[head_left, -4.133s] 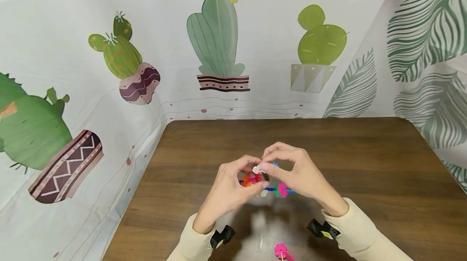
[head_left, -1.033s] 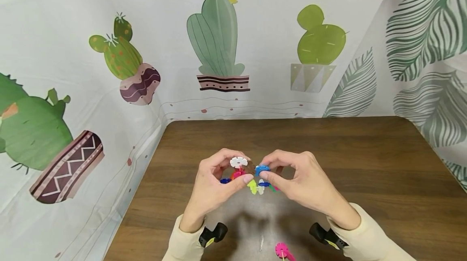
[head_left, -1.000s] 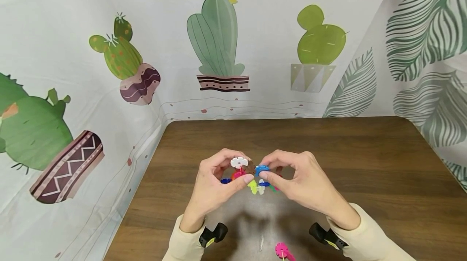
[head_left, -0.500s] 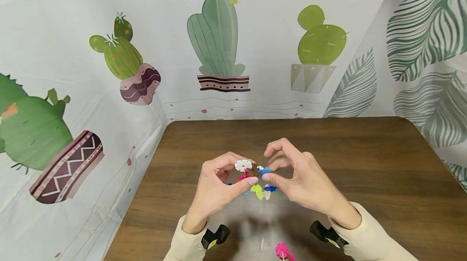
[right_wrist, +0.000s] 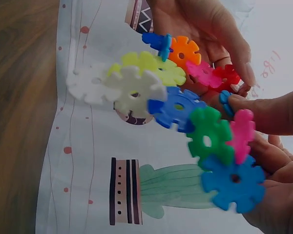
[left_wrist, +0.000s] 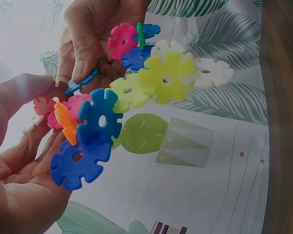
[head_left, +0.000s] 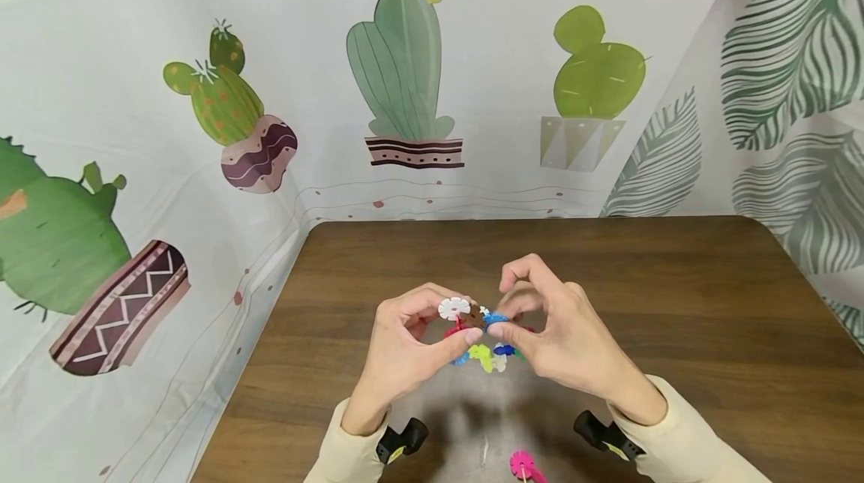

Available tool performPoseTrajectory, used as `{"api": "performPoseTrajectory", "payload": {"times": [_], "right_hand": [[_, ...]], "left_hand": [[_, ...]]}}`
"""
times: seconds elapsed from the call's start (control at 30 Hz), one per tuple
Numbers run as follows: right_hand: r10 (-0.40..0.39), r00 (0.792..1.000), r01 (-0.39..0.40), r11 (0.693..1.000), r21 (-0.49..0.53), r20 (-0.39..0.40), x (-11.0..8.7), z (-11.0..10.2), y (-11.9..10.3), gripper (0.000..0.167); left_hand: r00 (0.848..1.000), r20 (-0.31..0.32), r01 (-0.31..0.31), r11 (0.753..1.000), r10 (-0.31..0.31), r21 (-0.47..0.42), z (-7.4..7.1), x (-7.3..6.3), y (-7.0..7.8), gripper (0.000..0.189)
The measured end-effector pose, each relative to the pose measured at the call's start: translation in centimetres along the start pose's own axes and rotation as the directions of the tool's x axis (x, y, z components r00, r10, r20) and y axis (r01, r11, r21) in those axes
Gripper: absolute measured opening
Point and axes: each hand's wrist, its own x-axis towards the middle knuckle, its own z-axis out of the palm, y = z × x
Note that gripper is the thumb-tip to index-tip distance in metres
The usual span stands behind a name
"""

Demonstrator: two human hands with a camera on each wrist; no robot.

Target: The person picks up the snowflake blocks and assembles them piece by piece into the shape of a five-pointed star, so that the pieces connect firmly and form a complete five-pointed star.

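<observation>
A chain of flower-shaped interlocking discs hangs between both hands above the table. My left hand (head_left: 405, 344) pinches a brown disc (head_left: 475, 316) between thumb and fingers, next to a white disc (head_left: 454, 308) standing above a red one. My right hand (head_left: 567, 329) pinches a small blue disc (head_left: 496, 320) at the brown one's edge, its index finger raised. Whether the two discs are slotted together cannot be told. In the left wrist view, yellow discs (left_wrist: 167, 78) and a dark blue disc (left_wrist: 80, 163) hang below. The right wrist view shows a green disc (right_wrist: 210, 139) beside pink and blue ones.
A pink disc piece (head_left: 522, 462) with a thin pale stick lies near the front edge of the brown wooden table (head_left: 641, 273). A cactus-print cloth (head_left: 499, 93) hangs behind and to the left. Each wrist wears a black camera (head_left: 402, 439).
Earlier both hands met at the white disc. Since then the right hand has taken the blue disc. Both hands and chain have shifted slightly right, and the right index finger has lifted.
</observation>
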Motion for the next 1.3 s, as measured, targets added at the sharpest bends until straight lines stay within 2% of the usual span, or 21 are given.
{"api": "performPoseTrajectory", "payload": {"times": [0.3, 0.7, 0.93, 1.2, 1.3], "right_hand": [[0.072, 0.994, -0.069, 0.997, -0.043, 0.077, 0.0, 0.0, -0.1, 0.049], [0.128, 0.987, -0.131, 0.991, 0.017, 0.094, 0.5, 0.1, 0.2, 0.044], [0.175, 0.979, -0.177, 0.984, 0.014, 0.103, 0.6, -0.1, 0.5, 0.044], [0.146, 0.982, -0.141, 0.989, -0.048, 0.121, 0.6, -0.6, 1.4, 0.035], [0.173, 0.979, -0.166, 0.984, -0.071, 0.107, 0.8, -1.1, 2.7, 0.028]], "left_hand": [[0.997, 0.039, 0.064, 0.995, -0.067, 0.073, 0.1, 0.0, 0.0, 0.019], [0.993, 0.052, 0.095, 0.985, -0.104, 0.145, -0.7, 0.2, -0.1, 0.031], [0.984, 0.087, 0.134, 0.963, -0.158, 0.232, -0.5, 0.2, -0.2, 0.036], [0.982, 0.048, 0.165, 0.952, -0.183, 0.260, -0.4, 0.4, -0.2, 0.022], [0.982, 0.027, 0.175, 0.947, -0.189, 0.270, -0.8, 0.4, 0.1, 0.022]]}}
